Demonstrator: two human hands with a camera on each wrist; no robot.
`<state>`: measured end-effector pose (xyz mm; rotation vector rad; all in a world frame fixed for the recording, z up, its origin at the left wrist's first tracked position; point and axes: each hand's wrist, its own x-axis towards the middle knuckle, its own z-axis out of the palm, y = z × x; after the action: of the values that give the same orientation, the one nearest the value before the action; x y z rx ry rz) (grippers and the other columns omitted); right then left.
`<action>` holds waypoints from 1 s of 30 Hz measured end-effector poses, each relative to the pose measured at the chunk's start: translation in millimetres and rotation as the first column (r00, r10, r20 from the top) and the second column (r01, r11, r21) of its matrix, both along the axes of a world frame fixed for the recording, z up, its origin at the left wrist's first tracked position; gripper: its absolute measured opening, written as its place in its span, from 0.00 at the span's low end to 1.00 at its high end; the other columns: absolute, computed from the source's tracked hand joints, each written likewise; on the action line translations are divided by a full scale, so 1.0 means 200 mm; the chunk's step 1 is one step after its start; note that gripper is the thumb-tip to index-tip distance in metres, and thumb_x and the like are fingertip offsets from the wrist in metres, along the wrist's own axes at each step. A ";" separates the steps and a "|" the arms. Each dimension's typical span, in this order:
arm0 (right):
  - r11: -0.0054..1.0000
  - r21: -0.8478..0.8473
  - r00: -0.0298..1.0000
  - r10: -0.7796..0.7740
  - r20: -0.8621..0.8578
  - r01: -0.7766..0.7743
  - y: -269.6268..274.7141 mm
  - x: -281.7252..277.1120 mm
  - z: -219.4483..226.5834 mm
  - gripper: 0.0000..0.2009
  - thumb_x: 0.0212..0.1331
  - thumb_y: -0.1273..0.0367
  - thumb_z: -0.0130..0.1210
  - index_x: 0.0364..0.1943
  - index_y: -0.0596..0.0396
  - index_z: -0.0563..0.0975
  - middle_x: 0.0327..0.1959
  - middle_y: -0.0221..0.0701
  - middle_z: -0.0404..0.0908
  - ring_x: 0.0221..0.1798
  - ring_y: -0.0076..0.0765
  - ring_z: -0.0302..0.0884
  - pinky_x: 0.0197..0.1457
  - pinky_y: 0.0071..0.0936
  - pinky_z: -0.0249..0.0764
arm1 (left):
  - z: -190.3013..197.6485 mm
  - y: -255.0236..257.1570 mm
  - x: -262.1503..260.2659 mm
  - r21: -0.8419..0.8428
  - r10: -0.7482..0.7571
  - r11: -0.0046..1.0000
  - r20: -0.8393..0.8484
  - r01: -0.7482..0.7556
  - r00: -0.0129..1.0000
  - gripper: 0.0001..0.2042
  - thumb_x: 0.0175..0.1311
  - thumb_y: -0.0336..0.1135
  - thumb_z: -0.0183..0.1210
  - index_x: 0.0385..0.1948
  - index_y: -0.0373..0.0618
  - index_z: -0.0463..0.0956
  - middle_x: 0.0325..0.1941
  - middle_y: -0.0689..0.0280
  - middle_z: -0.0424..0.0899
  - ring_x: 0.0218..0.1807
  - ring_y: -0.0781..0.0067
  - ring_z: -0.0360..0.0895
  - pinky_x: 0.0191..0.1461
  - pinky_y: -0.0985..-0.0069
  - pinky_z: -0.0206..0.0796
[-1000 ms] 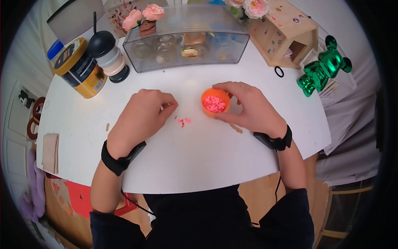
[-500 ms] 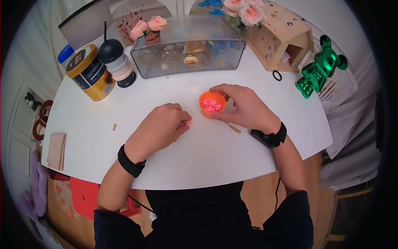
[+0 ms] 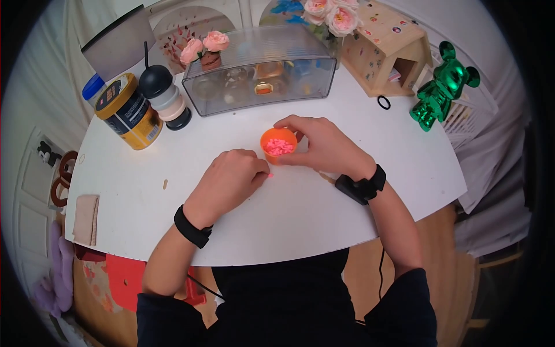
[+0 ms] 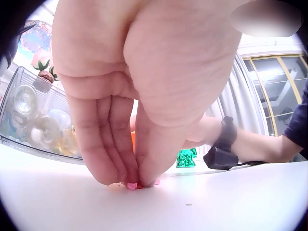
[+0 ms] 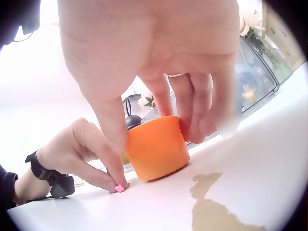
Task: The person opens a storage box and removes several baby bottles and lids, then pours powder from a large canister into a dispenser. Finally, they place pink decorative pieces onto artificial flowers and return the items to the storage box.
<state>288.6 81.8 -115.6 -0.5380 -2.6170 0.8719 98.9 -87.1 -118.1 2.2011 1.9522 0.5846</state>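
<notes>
My right hand (image 3: 332, 147) holds a small orange cup (image 5: 160, 149), thumb on one side and fingers on the other. The cup stands on the white table with a heap of tiny pink pieces (image 3: 280, 147) inside. Just left of it, my left hand (image 3: 228, 182) is lowered to the tabletop, thumb and fingertips pinched together over a few loose pieces. One pink piece (image 4: 132, 186) shows at those fingertips in the left wrist view, and a pink piece (image 5: 120, 188) appears there in the right wrist view too. The fingers partly hide the rest.
Behind the hands stands a clear grey storage box (image 3: 260, 95). A yellow tub (image 3: 130, 113) and a black-topped bottle (image 3: 165, 95) are at the back left. A wooden house (image 3: 384, 52) and a shiny green bear figure (image 3: 442, 89) stand at the right. A beige cloth (image 3: 87, 220) lies at the left edge.
My left hand has moved right, sweeping the loose pink pieces along the table toward the cup. My right hand has shifted the orange cup a little left, closer to the left hand.
</notes>
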 end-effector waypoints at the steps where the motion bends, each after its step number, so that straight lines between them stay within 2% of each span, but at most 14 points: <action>1: 1.000 -0.014 1.000 -0.008 0.010 0.008 -0.01 0.00 0.01 0.30 0.61 0.56 0.78 0.64 0.57 0.83 0.52 0.39 0.93 0.49 0.40 0.91 0.51 0.34 0.84 | 0.00 0.00 -0.01 0.004 -0.004 1.000 -0.007 0.004 1.000 0.06 0.66 0.27 0.71 0.41 0.40 0.93 0.37 0.56 0.92 0.42 0.53 0.89 0.51 0.61 0.81; 3: 0.999 -0.041 1.000 -0.006 -0.001 0.006 -0.03 0.01 0.03 0.31 0.61 0.55 0.77 0.64 0.59 0.83 0.52 0.44 0.92 0.53 0.49 0.91 0.57 0.39 0.85 | 0.02 0.00 -0.04 0.005 -0.002 1.000 -0.022 0.003 1.000 0.06 0.64 0.26 0.72 0.41 0.40 0.93 0.37 0.57 0.92 0.40 0.56 0.89 0.49 0.64 0.82; 4: 0.998 -0.059 1.000 -0.004 -0.010 0.003 -0.05 0.01 0.04 0.31 0.61 0.54 0.77 0.64 0.60 0.83 0.53 0.47 0.92 0.55 0.53 0.91 0.60 0.41 0.85 | 0.04 0.00 -0.06 0.029 0.021 0.999 0.080 -0.023 0.997 0.07 0.64 0.25 0.72 0.42 0.40 0.93 0.36 0.57 0.92 0.39 0.58 0.89 0.48 0.66 0.82; 6: 0.998 -0.060 1.000 0.018 0.004 -0.018 -0.07 0.02 0.06 0.31 0.62 0.55 0.77 0.64 0.59 0.83 0.54 0.47 0.91 0.56 0.53 0.90 0.62 0.41 0.84 | 0.09 -0.01 -0.09 0.074 0.053 0.994 0.269 -0.076 0.962 0.08 0.63 0.24 0.73 0.43 0.40 0.93 0.36 0.58 0.92 0.36 0.63 0.89 0.45 0.69 0.81; 10: 0.996 -0.063 0.998 0.061 -0.017 -0.062 -0.08 0.02 0.04 0.31 0.61 0.56 0.77 0.64 0.59 0.82 0.56 0.46 0.91 0.57 0.54 0.90 0.63 0.42 0.83 | 0.11 0.02 -0.06 0.213 0.027 0.970 0.380 -0.116 0.925 0.09 0.63 0.23 0.75 0.44 0.41 0.93 0.36 0.59 0.92 0.34 0.69 0.87 0.42 0.73 0.79; 12: 0.997 -0.015 0.996 0.078 -0.034 -0.079 -0.07 0.02 0.02 0.31 0.61 0.56 0.78 0.66 0.55 0.83 0.55 0.39 0.91 0.51 0.43 0.88 0.53 0.36 0.84 | 0.10 0.04 -0.02 0.255 0.008 0.960 0.391 -0.116 0.921 0.09 0.64 0.24 0.74 0.45 0.41 0.93 0.36 0.59 0.92 0.34 0.68 0.86 0.42 0.72 0.78; 13: 0.996 0.010 0.996 0.084 -0.044 -0.083 -0.07 0.02 0.01 0.31 0.61 0.56 0.78 0.67 0.53 0.83 0.55 0.35 0.91 0.48 0.38 0.88 0.48 0.33 0.84 | 0.08 0.06 -0.02 0.281 -0.008 0.955 0.337 -0.093 0.941 0.09 0.64 0.24 0.74 0.45 0.41 0.93 0.36 0.60 0.92 0.35 0.67 0.86 0.42 0.71 0.78; 16: 0.993 0.078 0.990 0.101 -0.100 -0.093 -0.04 0.01 -0.05 0.31 0.61 0.56 0.78 0.66 0.54 0.83 0.54 0.36 0.91 0.48 0.39 0.88 0.48 0.34 0.84 | 0.03 0.09 -0.01 0.325 -0.060 0.946 0.190 -0.005 0.980 0.09 0.65 0.25 0.74 0.46 0.43 0.93 0.37 0.61 0.93 0.37 0.64 0.84 0.43 0.69 0.77; 18: 0.998 0.033 0.996 0.056 -0.069 -0.053 -0.05 0.02 -0.02 0.31 0.61 0.55 0.78 0.65 0.55 0.83 0.54 0.37 0.91 0.48 0.41 0.88 0.49 0.35 0.84 | 0.04 0.10 -0.03 0.347 -0.101 0.936 0.103 0.060 0.990 0.09 0.66 0.25 0.73 0.47 0.44 0.93 0.37 0.62 0.93 0.39 0.63 0.83 0.44 0.67 0.76; 21: 0.999 0.036 0.998 0.034 -0.056 -0.032 -0.05 0.03 0.01 0.31 0.61 0.56 0.79 0.65 0.56 0.83 0.54 0.38 0.91 0.49 0.43 0.89 0.52 0.36 0.84 | 0.07 0.09 -0.04 0.334 -0.054 0.943 0.175 -0.008 0.983 0.09 0.66 0.27 0.74 0.46 0.44 0.94 0.38 0.63 0.94 0.39 0.64 0.81 0.43 0.67 0.75; 25: 0.998 0.046 0.996 0.034 -0.085 -0.030 -0.04 0.06 0.00 0.29 0.62 0.56 0.76 0.62 0.58 0.83 0.50 0.46 0.92 0.53 0.56 0.89 0.60 0.43 0.83 | 0.12 0.04 -0.10 0.233 0.088 0.963 0.200 -0.135 0.976 0.09 0.65 0.29 0.75 0.45 0.44 0.94 0.38 0.63 0.94 0.39 0.66 0.81 0.43 0.68 0.74; 27: 0.998 0.064 0.996 -0.002 -0.085 0.007 -0.02 0.08 0.00 0.29 0.62 0.56 0.75 0.62 0.58 0.83 0.50 0.46 0.92 0.53 0.55 0.89 0.60 0.43 0.83 | 0.14 0.01 -0.12 0.146 0.157 0.973 0.149 -0.179 0.976 0.09 0.64 0.30 0.75 0.44 0.44 0.94 0.37 0.63 0.94 0.38 0.67 0.80 0.42 0.68 0.74; 28: 0.997 0.073 0.996 -0.020 -0.082 0.026 -0.01 0.09 0.00 0.29 0.62 0.56 0.75 0.62 0.58 0.83 0.49 0.46 0.92 0.53 0.55 0.89 0.60 0.43 0.83 | 0.14 0.00 -0.13 0.071 0.176 0.981 0.086 -0.183 0.981 0.10 0.63 0.30 0.76 0.45 0.44 0.94 0.37 0.63 0.93 0.41 0.64 0.81 0.46 0.67 0.75; 30: 0.995 0.081 0.996 -0.059 -0.067 0.064 0.01 0.10 0.01 0.29 0.62 0.55 0.75 0.62 0.58 0.83 0.48 0.47 0.92 0.52 0.55 0.89 0.59 0.43 0.83 | 0.10 -0.02 -0.17 0.037 0.046 0.998 0.084 -0.049 0.995 0.11 0.62 0.31 0.77 0.46 0.44 0.94 0.38 0.64 0.92 0.43 0.62 0.82 0.50 0.65 0.76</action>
<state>309.4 84.6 -114.6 -0.5554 -2.5516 0.7454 65.5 -90.6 -99.0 2.1217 1.9719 0.7150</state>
